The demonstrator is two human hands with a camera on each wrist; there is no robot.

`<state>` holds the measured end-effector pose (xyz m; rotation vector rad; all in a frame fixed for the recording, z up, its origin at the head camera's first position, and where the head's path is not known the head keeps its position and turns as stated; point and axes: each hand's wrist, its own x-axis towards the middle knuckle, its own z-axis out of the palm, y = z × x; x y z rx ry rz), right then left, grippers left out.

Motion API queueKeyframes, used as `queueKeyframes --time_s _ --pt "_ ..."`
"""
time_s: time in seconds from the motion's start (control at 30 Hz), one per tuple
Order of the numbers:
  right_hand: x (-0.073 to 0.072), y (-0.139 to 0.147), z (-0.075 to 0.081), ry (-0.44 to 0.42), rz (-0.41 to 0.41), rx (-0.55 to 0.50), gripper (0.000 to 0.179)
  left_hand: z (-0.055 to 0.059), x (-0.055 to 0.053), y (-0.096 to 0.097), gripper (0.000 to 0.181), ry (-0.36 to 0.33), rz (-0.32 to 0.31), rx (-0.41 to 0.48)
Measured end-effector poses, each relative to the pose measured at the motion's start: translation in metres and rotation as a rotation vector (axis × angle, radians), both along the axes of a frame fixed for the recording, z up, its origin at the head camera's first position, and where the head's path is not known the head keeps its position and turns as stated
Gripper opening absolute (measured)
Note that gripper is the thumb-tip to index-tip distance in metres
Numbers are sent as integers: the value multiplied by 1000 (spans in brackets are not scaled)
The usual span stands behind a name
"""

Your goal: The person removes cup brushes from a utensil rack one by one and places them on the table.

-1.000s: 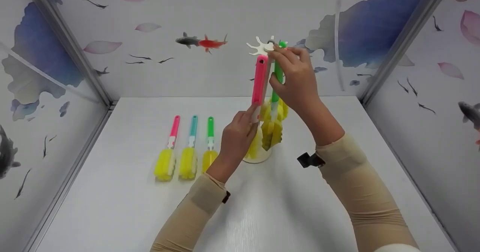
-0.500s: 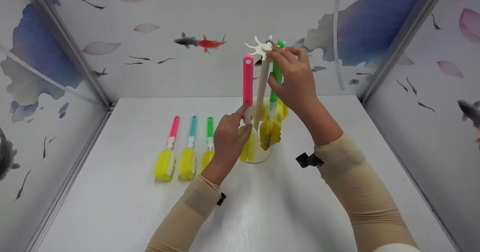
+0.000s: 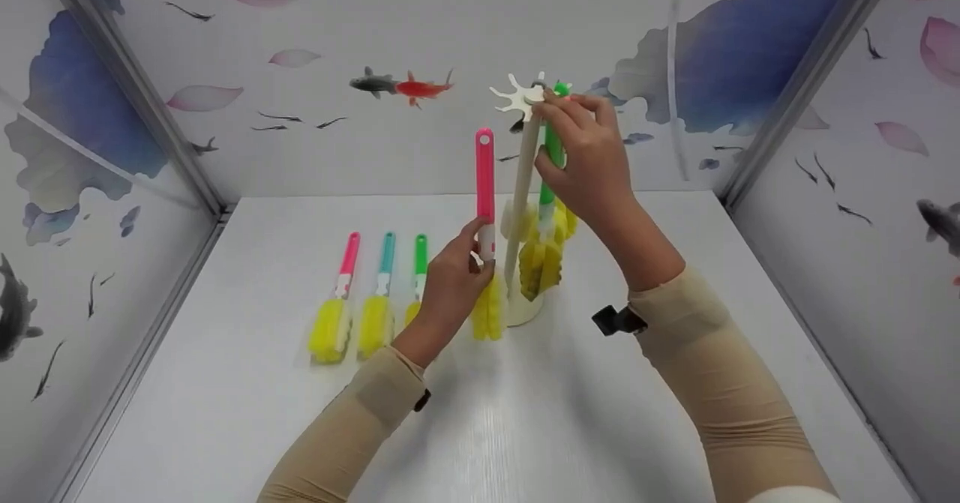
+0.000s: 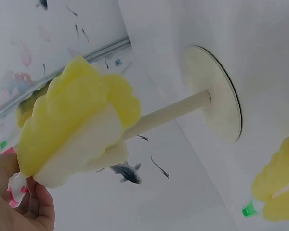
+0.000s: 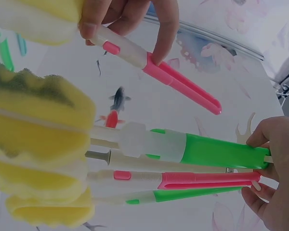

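"Condition of left hand (image 3: 448, 274)?"

"Grasping. Thumb and fingers pinch the white neck of a pink-handled brush (image 3: 485, 177). In the head view its handle stands near upright toward 1 o'clock from that hand, the yellow sponge (image 3: 487, 319) toward 5."

"Position against the stand (image 3: 523, 188)?"

"Apart, just beside it. Handle end sits toward 7 o'clock from the white hooks (image 3: 511, 100)."

"Right hand (image 3: 589, 147)?"

"Fingers curled about the stand's top, at 10 o'clock from that hand. Right wrist view shows a green handle (image 5: 226, 150), a pink handle (image 5: 197, 180) and a further green handle (image 5: 197, 193) ending there."

"Bench (image 3: 480, 443)?"

"Three brushes in a row, 8 to 10 o'clock from the left hand: second pink-handled brush (image 3: 347, 263), teal-handled brush (image 3: 386, 252), green-handled brush (image 3: 421, 252), the last partly hidden."
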<state>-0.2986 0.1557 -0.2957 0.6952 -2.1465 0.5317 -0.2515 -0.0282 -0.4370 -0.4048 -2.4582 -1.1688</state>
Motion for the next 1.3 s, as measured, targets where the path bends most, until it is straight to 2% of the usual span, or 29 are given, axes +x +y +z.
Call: queueKeyframes --time_s 0.2,0.43,0.53,0.73,0.9,1.13,1.3 --pt "0 -2 0 0 -2 3 43 2 -5 -4 63 -151 -53 23" --pt "-1 -3 0 -15 -4 6 42 -3 -16 -12 66 -250 -58 5" --pt "-1 -2 0 -17 3 3 41 -7 -22 -14 66 -288 -63 -24" --pt "-5 -1 -1 16 12 9 39 -20 -31 -19 64 -373 -101 -136" --pt "-5 -1 -3 7 7 -1 39 -31 -40 -20 65 -452 -86 -142" --pt "-4 1 -3 -8 -10 -5 42 -37 -53 -16 66 -534 -56 -142" --pt "-3 -1 -4 -32 -13 -10 41 -44 -59 -20 63 -579 -54 -183"
